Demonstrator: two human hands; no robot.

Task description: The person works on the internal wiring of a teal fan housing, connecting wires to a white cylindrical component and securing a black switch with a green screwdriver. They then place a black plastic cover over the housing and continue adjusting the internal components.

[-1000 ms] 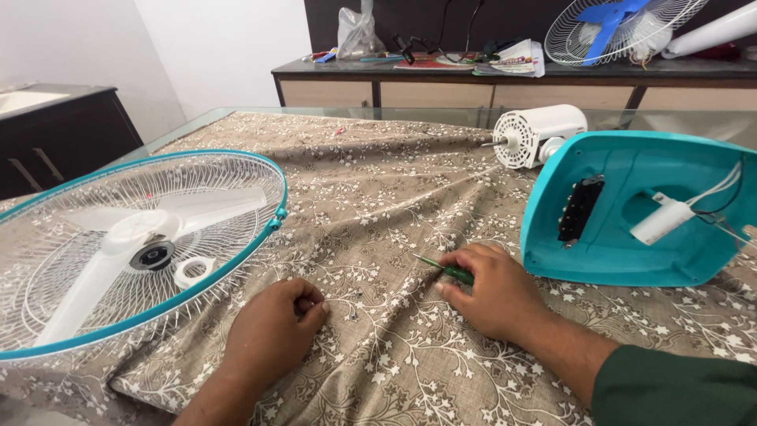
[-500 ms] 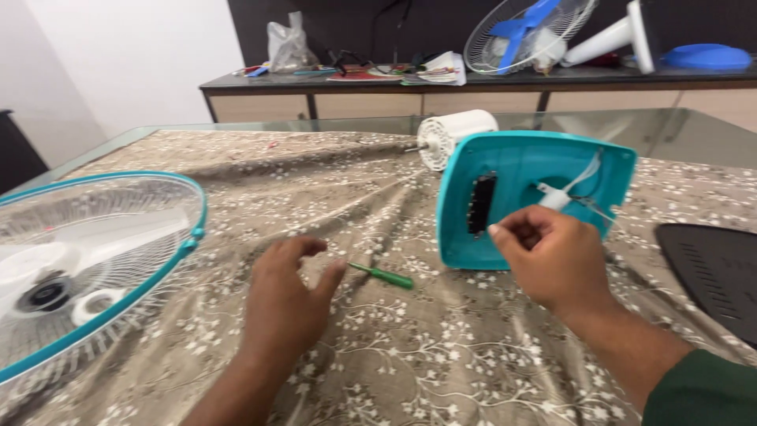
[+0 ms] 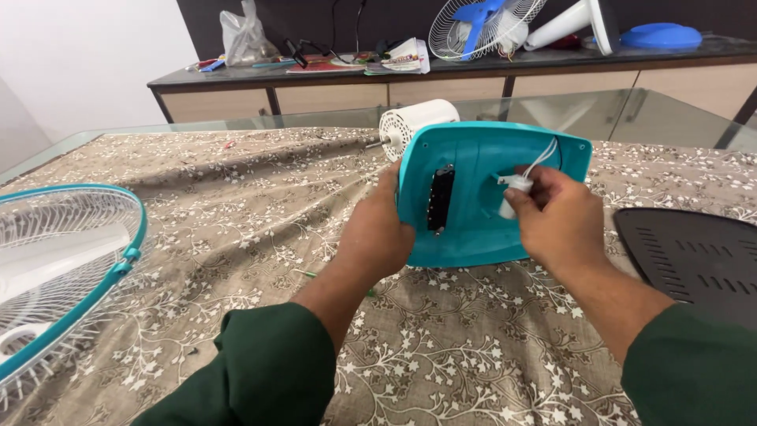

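The teal fan housing (image 3: 481, 193) stands tipped up on its lower edge near the middle of the desk (image 3: 236, 197), its hollow inner side turned toward the person, which puts the parts inside it within reach of both hands. The left hand (image 3: 378, 233) is clamped around the housing's left rim, fingers curled behind it and palm against the edge, evidently to brace the shell upright so it does not fall back onto the cloth. The right hand (image 3: 556, 221) is closed around a small white cylindrical part (image 3: 512, 193) that hangs inside the housing on thin white wires (image 3: 540, 158); the wires run up toward the housing's top edge, so the part can only be handled close to the shell. A dark slotted block (image 3: 440, 199) sits in the housing's inner face between the two hands. Behind the housing, toward the desk's far edge, the white motor (image 3: 414, 122) pokes out, touching or joined to the shell's back; the join is hidden. A green-handled tool (image 3: 311, 274) lies on the patterned cloth (image 3: 236, 197) just below the left wrist, mostly covered by the forearm. At the desk's left edge lies the teal-rimmed fan guard (image 3: 71, 260), flat and well apart from the housing, and a black slotted panel (image 3: 694, 252) rests flat by the right edge.
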